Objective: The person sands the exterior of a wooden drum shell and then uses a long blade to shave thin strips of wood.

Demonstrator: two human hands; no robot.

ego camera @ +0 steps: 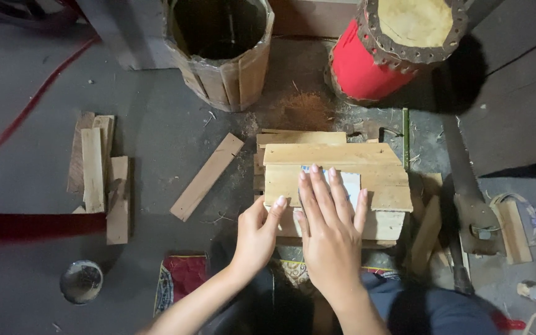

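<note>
Right hand (332,232) lies flat on a pale sheet (347,186) atop the stacked boards (336,167), fingers spread, gripping nothing.
Your left hand (257,234) curls against the stack's near-left edge, thumb up, steadying it without closing on anything. Press unevenly and the loose top boards could slide apart or tip off the floor-level pile, or the sheet could slip under your palm. Rough edges under your fingers risk splinters; the saw (466,205) lies just right of your hand.
</note>
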